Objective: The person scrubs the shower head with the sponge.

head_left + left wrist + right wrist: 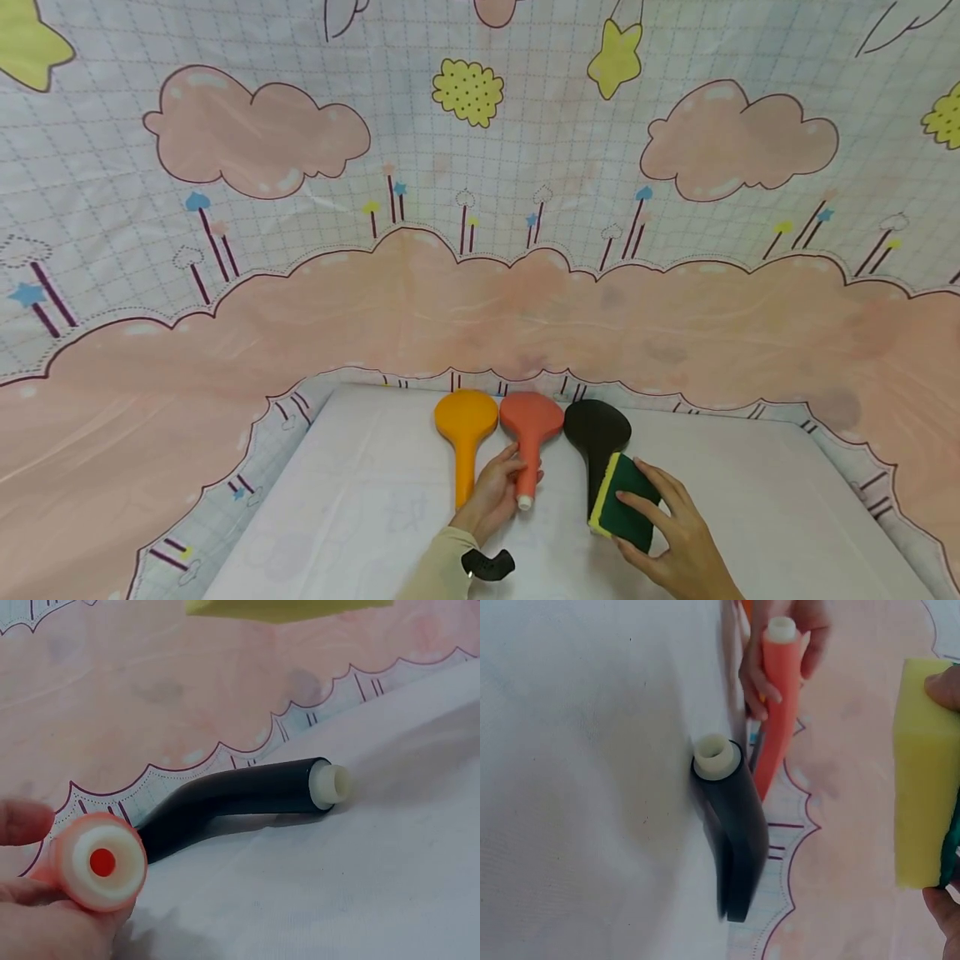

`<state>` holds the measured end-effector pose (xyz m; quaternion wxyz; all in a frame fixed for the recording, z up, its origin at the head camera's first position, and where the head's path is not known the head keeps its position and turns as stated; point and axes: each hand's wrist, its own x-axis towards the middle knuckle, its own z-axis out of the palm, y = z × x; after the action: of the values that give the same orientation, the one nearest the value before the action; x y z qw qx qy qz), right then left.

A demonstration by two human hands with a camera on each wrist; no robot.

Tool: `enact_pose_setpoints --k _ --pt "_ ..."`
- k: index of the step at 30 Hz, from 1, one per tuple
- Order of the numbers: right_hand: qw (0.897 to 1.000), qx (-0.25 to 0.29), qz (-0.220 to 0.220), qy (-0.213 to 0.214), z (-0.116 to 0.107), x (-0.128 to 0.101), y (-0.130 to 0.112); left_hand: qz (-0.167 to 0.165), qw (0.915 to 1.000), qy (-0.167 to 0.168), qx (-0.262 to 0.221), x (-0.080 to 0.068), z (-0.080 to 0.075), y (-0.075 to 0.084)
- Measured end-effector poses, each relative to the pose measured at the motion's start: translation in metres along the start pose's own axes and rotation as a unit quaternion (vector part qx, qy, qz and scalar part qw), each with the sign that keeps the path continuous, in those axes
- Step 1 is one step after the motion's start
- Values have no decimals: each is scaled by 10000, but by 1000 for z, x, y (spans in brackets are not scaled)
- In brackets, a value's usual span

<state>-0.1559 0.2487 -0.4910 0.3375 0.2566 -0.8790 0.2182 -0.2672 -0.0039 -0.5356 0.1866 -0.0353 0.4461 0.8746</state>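
White cloth [360,500] covers the table. Left hand [495,492] curls round the orange-red shower head [529,433] handle. Right hand [675,533] pinches one green-and-yellow sponge [622,500], over the black shower head [596,433]. Three shower heads lie side by side; the yellow shower head [465,425] is just left of the left hand.

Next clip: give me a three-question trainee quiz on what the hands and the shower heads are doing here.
1. True or false: the left hand grips the black shower head.
2. Which does the right hand hold? A sponge; B yellow shower head; C nothing.
3. Fill in: between the yellow and black heads lies the ___ shower head.

Key: 1 false, it grips the orange one. 2 A. 3 orange.
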Motion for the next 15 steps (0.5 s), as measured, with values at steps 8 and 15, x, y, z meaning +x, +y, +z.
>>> enact_pose_setpoints --k 8,15 --pt "9999 121 88 -50 2 -2 0 240 9881 116 1517 -2 -4 -2" --pt "9999 0 103 -39 4 -2 -1 497 9584 433 2776 -11 -2 3"
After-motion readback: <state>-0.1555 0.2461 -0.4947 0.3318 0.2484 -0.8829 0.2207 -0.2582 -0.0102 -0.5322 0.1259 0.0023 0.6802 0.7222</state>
